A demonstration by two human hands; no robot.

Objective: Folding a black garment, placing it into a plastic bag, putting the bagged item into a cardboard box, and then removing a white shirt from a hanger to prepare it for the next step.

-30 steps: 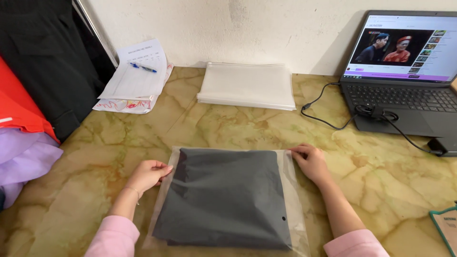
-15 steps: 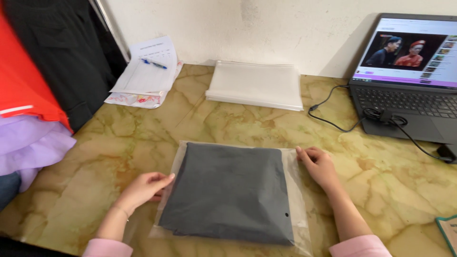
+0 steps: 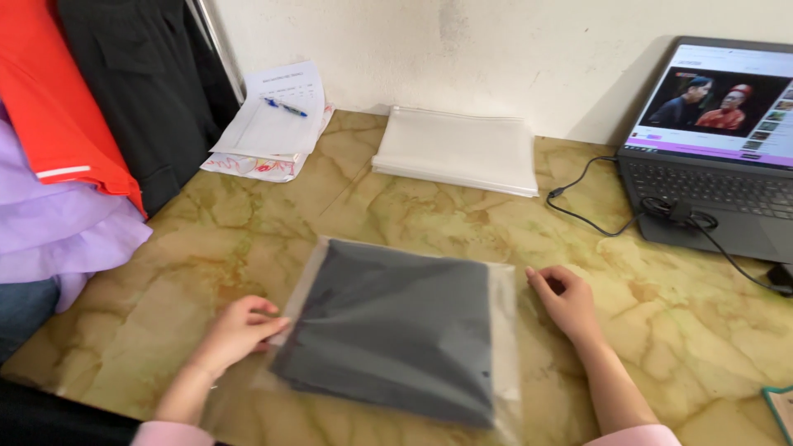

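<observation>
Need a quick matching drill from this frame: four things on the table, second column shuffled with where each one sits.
Things:
1. bagged dark garment
2. stack of clear bags
3. laptop
4. blue pen

Places:
A. on the papers, far left corner
B. far right, lid open, cable plugged in
C. between the left hand and right hand
D. against the wall, middle of the table

Pairs: 1-C, 2-D, 3-B, 4-A

A folded dark grey garment (image 3: 388,330) lies flat inside a clear plastic bag (image 3: 502,330) on the desk (image 3: 206,248), between the two hands. The left hand (image 3: 235,330) touches the bag's left edge; the right hand (image 3: 566,301) rests just beside its upper right corner. The bag's clear margin shows along the right side.
</observation>
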